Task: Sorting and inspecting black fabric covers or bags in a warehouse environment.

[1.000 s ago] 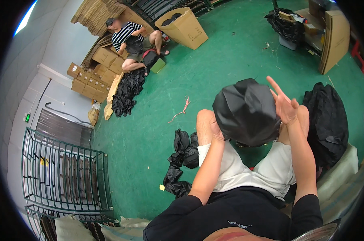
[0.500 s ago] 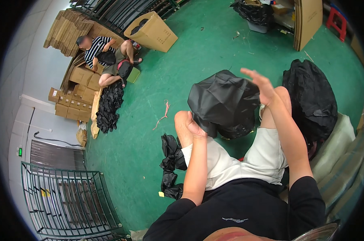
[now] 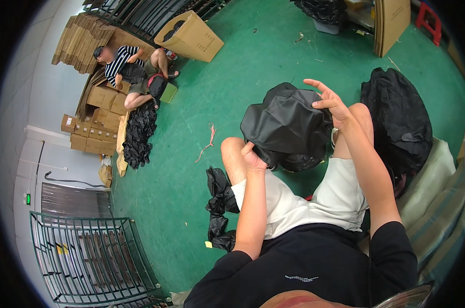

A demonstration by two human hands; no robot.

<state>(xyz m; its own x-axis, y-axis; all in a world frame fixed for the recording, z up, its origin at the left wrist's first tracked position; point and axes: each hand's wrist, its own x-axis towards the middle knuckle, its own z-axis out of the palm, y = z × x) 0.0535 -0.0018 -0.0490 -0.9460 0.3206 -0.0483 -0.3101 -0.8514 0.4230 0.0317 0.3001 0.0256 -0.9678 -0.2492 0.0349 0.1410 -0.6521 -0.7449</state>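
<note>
Your right hand (image 3: 334, 110) has come in since half a second ago: its outstretched fingers now bend toward the black cloth (image 3: 281, 115). Your left thumb, raised before, now lies over the cloth's near left edge.

You hold the cloth in front of you, between your knees and above the green floor (image 3: 243, 77). Your left hand (image 3: 254, 160) grips its edge beside your left knee; the fingers beneath are hidden. Your right fingers are spread, one stretched clear and another digit laid on the cloth's upper right; whether the hidden ones grip, you cannot tell from this view.

Left of your left knee lie crumpled black pieces (image 3: 218, 192). On your right, a large black bundle (image 3: 396, 118) rests beside pale sacks (image 3: 435, 169). Well ahead to the left, a co-worker (image 3: 123, 66) sits near stacked boxes (image 3: 95, 136), hands on another black piece, with a black pile (image 3: 139, 136) at their feet.
</note>
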